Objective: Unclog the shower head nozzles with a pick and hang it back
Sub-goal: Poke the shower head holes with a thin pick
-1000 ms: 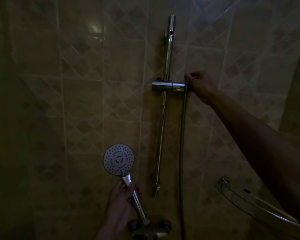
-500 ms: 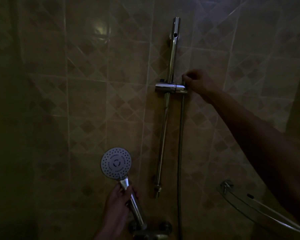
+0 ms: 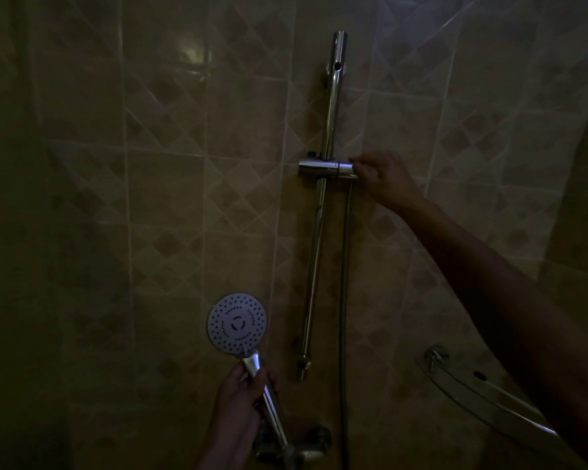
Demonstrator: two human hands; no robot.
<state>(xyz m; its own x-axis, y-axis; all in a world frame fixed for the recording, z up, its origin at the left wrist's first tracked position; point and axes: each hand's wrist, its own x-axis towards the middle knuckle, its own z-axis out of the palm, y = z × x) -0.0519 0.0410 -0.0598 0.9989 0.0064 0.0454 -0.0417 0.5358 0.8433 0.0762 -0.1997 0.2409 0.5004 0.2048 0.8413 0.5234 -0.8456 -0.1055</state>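
Dim tiled wall [image 3: 170, 205] fills the view, its diamond-patterned tiles bare across the whole left half. Right of centre a chrome slide rail [image 3: 323, 215] runs upright on the wall, and a thin hose [image 3: 344, 283] hangs straight down just beside it, on its right. Toward the lower right corner a curved glass shelf [image 3: 482, 398] juts from the wall under the right forearm. At the bottom edge sits the mixer tap [image 3: 302, 446]. On the rail, the holder bracket [image 3: 326, 169] carries nothing; the right hand [image 3: 384, 179] has its grip curled round the bracket's right end. Well below and left of the rail, the left hand [image 3: 241, 398] has its grip clamped on the handle of the shower head [image 3: 236, 323], nozzle face toward the camera.
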